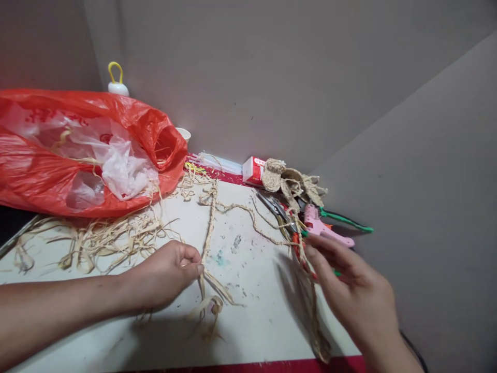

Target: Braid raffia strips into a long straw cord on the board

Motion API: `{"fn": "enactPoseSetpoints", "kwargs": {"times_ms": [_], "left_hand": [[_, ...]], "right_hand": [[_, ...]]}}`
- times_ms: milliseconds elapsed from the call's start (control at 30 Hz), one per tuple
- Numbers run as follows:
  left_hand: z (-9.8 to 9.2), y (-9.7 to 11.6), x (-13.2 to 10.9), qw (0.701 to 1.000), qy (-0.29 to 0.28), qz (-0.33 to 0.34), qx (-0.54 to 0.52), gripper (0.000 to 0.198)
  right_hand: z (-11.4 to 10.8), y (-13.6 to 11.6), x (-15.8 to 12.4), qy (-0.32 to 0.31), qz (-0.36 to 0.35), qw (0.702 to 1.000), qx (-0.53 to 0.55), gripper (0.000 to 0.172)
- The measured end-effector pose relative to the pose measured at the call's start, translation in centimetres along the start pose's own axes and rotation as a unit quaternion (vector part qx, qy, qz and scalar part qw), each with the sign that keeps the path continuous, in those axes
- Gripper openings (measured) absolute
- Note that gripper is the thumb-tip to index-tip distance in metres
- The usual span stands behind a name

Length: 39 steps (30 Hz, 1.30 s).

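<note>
- A bare right hand is nearest the camera, thumb and fingers curled towards each other beside a long, twisted tan fibre cord; whether the fingertips are closed on it, I cannot tell.
- A bare left hand reaches in from the left, thumb and fingers pinching a pale straw-coloured braid near its lower end.
- The braid runs up from that pinch over the middle of the white table, with loose flat strips fanning out below the fingers.
- A thin, wavy tan cord stretches from beside the braid towards the tools on the right.
- Those tools include metal-jawed pliers and a pink plastic glue gun, just beyond the right hand.
- Behind them, a coiled, woven tan fibre piece sits against a small red-and-white box.
- On the left, a large, crumpled red plastic bag holds white translucent plastic; loose pale strands spread in front of it.
</note>
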<state>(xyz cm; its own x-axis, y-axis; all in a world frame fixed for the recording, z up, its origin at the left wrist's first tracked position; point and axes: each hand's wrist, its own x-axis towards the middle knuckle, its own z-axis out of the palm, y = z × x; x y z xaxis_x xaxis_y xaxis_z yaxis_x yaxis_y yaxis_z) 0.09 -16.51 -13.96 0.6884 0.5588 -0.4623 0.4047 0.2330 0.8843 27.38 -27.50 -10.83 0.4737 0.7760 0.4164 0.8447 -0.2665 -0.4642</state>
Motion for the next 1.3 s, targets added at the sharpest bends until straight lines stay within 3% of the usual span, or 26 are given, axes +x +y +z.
{"fn": "enactPoseSetpoints", "kwargs": {"times_ms": [100, 233, 400, 467, 533, 700, 767, 833, 900, 967, 1000, 1067, 1167, 1300], "left_hand": [[-0.1, -0.1, 0.1, 1.0, 0.002, -0.004, -0.008, 0.025], [-0.1, 0.0, 0.0, 0.999, -0.009, -0.01, -0.031, 0.026], [-0.2, 0.2, -0.1, 0.998, -0.016, -0.008, -0.054, 0.023], [-0.3, 0.2, -0.1, 0.998, -0.017, -0.006, -0.055, 0.022], [-0.4, 0.2, -0.1, 0.999, -0.017, -0.002, -0.052, 0.022], [-0.5, 0.2, 0.0, 0.998, -0.025, -0.003, -0.051, 0.022], [-0.4, 0.2, 0.0, 0.998, -0.022, -0.006, -0.057, 0.022], [-0.4, 0.1, 0.0, 0.998, -0.018, -0.008, -0.059, 0.022], [-0.4, 0.0, 0.1, 0.998, -0.016, -0.008, -0.057, 0.021], [-0.4, -0.1, 0.1, 0.998, -0.018, -0.003, -0.054, 0.021], [-0.4, -0.1, 0.1, 0.998, -0.019, 0.001, -0.054, 0.021], [-0.4, -0.1, 0.1, 0.998, -0.018, 0.007, -0.055, 0.02], [-0.4, -0.1, 0.1, 0.998, -0.015, 0.018, -0.055, 0.018], [-0.4, -0.2, -0.1, 0.998, -0.011, 0.04, -0.054, 0.015]], "right_hand": [[0.9, -2.9, -0.9, -0.093, -0.062, 0.991, 0.069, 0.022], [2.4, -5.6, -0.9, -0.216, -0.014, 0.961, 0.172, 0.023], [4.5, -8.0, -1.6, -0.409, 0.051, 0.869, 0.273, 0.029], [5.3, -8.5, -2.3, -0.461, 0.065, 0.834, 0.297, 0.027], [5.8, -8.9, -2.7, -0.486, 0.062, 0.82, 0.297, 0.026], [5.4, -8.5, -1.9, -0.479, 0.07, 0.822, 0.3, 0.035], [4.8, -7.7, -1.3, -0.455, 0.09, 0.836, 0.293, 0.033], [4.2, -6.7, -1.2, -0.369, 0.099, 0.886, 0.262, 0.029], [3.3, -5.8, -1.8, -0.238, 0.085, 0.942, 0.22, 0.023], [2.2, -5.6, -2.8, -0.138, 0.039, 0.972, 0.184, 0.014], [1.6, -5.8, -3.4, -0.122, -0.002, 0.977, 0.173, 0.009], [0.7, -6.9, -4.5, -0.141, -0.136, 0.965, 0.172, 0.009], [0.9, -9.2, -5.5, -0.219, -0.347, 0.897, 0.167, 0.022], [3.8, -11.1, -5.8, -0.297, -0.416, 0.856, 0.073, 0.011]]}}
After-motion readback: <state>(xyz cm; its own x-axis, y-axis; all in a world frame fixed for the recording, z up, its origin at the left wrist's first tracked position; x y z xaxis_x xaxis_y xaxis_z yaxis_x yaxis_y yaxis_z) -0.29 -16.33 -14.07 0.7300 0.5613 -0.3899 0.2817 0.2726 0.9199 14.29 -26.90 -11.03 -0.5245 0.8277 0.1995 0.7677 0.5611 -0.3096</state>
